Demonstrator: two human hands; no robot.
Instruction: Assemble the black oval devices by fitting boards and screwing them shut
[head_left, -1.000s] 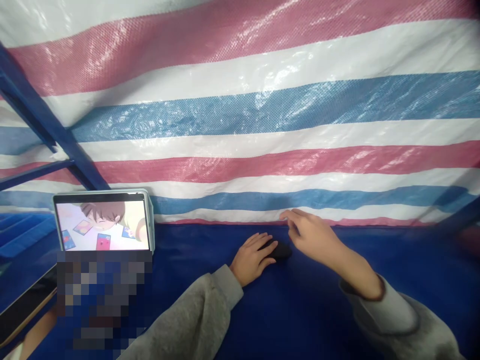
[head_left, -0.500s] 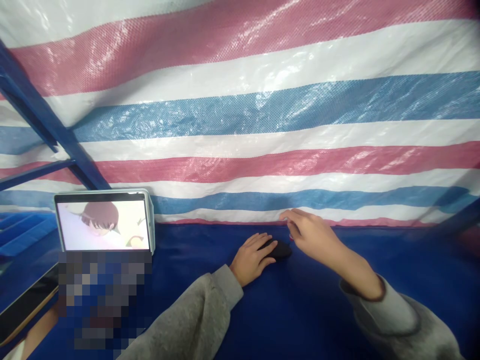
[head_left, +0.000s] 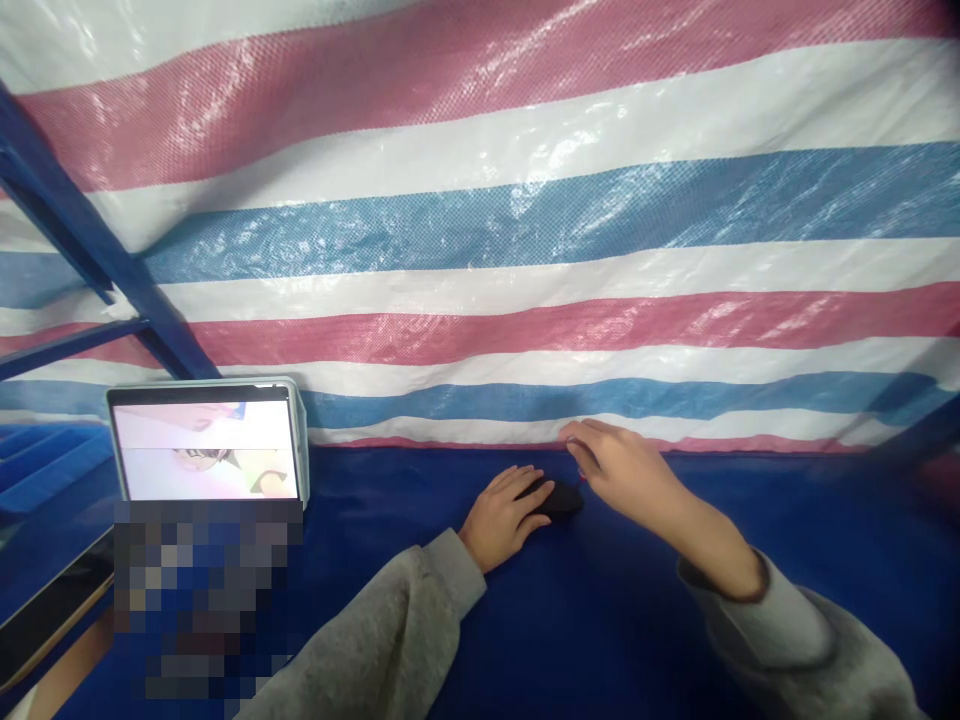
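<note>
My left hand (head_left: 506, 518) lies over a black, rounded object (head_left: 559, 496) that looks like a computer mouse, with the fingers across its top and the thumb along its near side. It sits on the blue surface (head_left: 570, 620). Just right of and beyond it, my right hand (head_left: 619, 463) is raised with its fingers curled and thumb and forefinger close together. A tiny reddish bit (head_left: 583, 477) shows below those fingertips. Whatever the right fingers pinch, if anything, is too small to name.
A tablet (head_left: 206, 445) in a pale case stands at left, playing a picture. A phone (head_left: 56, 600) is held by another person's hand (head_left: 79, 665) at lower left, beside a blurred-out patch. Behind hangs a striped plastic sheet (head_left: 525, 220); a blue frame bar (head_left: 127, 270) slants at left.
The picture on the tablet screen has changed. Both hands stay almost where they were, with only a slight shift of the right fingers.
</note>
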